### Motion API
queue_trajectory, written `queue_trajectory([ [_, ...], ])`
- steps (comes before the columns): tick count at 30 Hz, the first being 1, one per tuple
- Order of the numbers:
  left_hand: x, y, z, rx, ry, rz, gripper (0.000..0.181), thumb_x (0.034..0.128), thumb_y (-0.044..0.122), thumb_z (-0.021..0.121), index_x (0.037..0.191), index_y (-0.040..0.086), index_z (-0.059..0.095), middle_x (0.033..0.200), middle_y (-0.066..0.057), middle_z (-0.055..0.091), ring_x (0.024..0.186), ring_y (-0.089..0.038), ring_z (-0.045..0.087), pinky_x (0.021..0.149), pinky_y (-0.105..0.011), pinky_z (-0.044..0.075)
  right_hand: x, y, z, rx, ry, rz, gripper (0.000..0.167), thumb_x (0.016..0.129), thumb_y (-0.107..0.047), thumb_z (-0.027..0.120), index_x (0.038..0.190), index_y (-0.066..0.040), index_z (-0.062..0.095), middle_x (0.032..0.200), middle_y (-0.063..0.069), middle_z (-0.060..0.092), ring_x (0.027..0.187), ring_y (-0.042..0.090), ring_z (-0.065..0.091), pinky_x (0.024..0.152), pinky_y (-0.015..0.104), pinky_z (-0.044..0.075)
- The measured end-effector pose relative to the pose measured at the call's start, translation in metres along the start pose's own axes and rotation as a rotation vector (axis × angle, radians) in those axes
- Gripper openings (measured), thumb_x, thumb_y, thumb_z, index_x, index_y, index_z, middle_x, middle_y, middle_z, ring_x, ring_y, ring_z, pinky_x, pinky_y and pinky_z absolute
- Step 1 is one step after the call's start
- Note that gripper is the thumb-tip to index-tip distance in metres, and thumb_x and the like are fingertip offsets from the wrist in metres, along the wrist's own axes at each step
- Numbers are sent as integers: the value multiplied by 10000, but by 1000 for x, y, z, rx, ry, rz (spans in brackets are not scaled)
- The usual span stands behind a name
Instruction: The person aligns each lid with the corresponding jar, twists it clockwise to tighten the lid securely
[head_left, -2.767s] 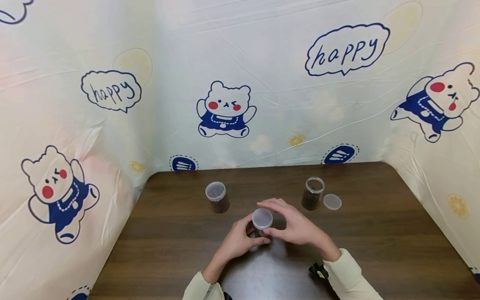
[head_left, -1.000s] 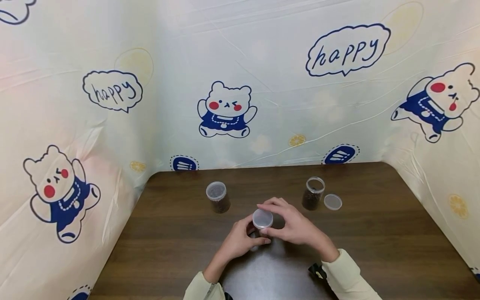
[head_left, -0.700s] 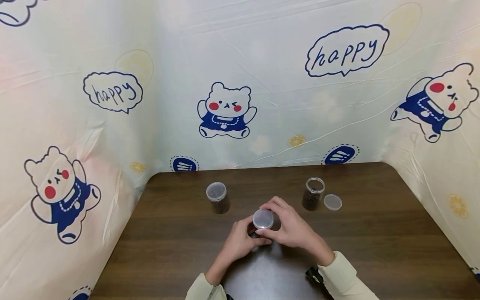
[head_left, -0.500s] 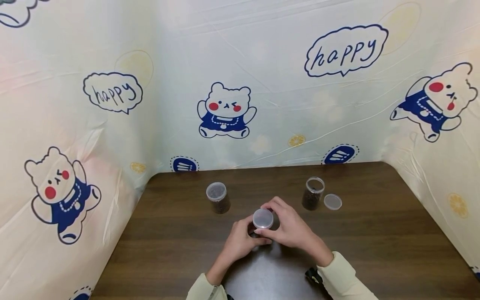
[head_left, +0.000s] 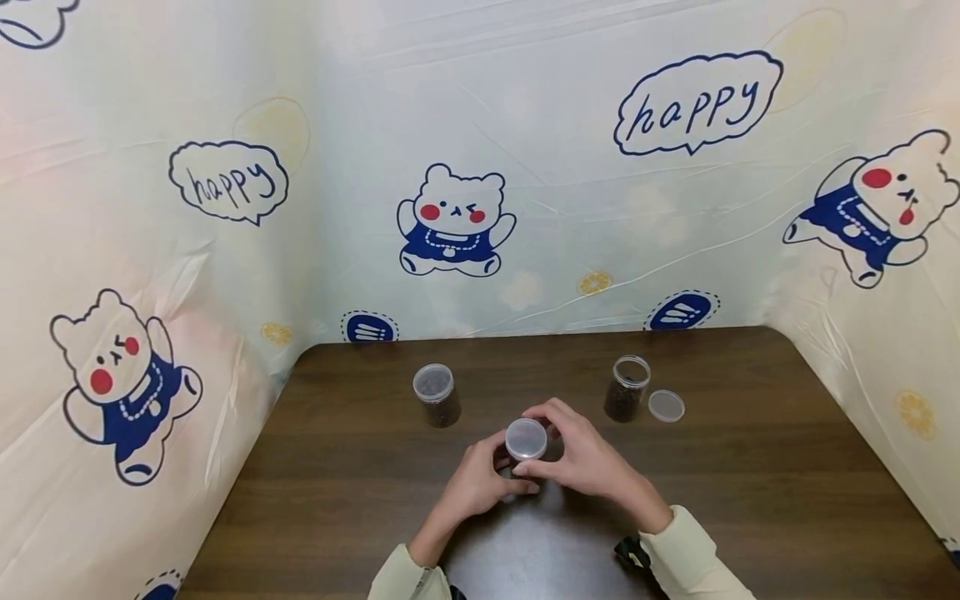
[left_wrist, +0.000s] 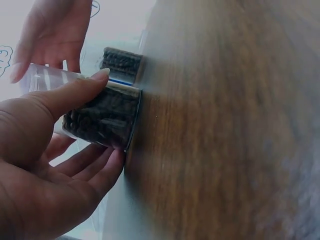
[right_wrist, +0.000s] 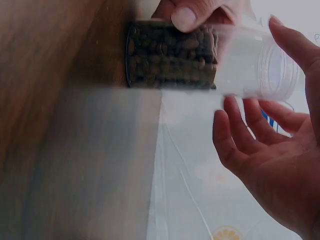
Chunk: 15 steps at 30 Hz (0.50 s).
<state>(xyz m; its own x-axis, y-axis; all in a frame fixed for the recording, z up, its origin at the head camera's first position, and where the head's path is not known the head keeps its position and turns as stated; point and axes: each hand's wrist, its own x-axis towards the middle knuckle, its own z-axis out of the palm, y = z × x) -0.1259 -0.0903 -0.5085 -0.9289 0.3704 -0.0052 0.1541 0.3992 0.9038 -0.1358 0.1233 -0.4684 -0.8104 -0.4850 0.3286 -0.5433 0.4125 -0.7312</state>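
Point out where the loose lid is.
In the head view, the loose lid lies flat on the table, on the person's right, just to the right of the open jar.

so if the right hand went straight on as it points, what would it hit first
Probably the lid on the jar in the left hand; it shows between thumb and fingers of the right hand, depth unclear.

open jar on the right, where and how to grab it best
Probably grip the open jar round its wall, below the rim, from the near side: it stands upright and cylindrical, mouth uncovered, and the loose lid lies close on its right.
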Motion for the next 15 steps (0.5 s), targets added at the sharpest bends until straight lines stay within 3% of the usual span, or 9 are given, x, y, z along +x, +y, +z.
queue_trajectory([
  [7, 1, -1, 1, -6, -14, -1, 695, 766, 167, 960, 1387, 175, 649, 1306, -49, 718, 1230, -223, 704, 994, -305, 595, -2, 6, -8, 47, -76, 22, 630, 832, -378, 909, 1337, -144, 614, 1194, -28, 691, 1020, 160, 690, 902, 388, 614],
  [15, 1, -2, 0, 6, -29, -2, 689, 769, 185, 960, 1384, 187, 650, 1308, -26, 717, 1223, -192, 705, 984, -272, 590, -2, 8, -9, 46, -78, 3, 540, 837, -400, 901, 1267, -206, 639, 1139, -61, 688, 994, 107, 682, 884, 392, 619],
])
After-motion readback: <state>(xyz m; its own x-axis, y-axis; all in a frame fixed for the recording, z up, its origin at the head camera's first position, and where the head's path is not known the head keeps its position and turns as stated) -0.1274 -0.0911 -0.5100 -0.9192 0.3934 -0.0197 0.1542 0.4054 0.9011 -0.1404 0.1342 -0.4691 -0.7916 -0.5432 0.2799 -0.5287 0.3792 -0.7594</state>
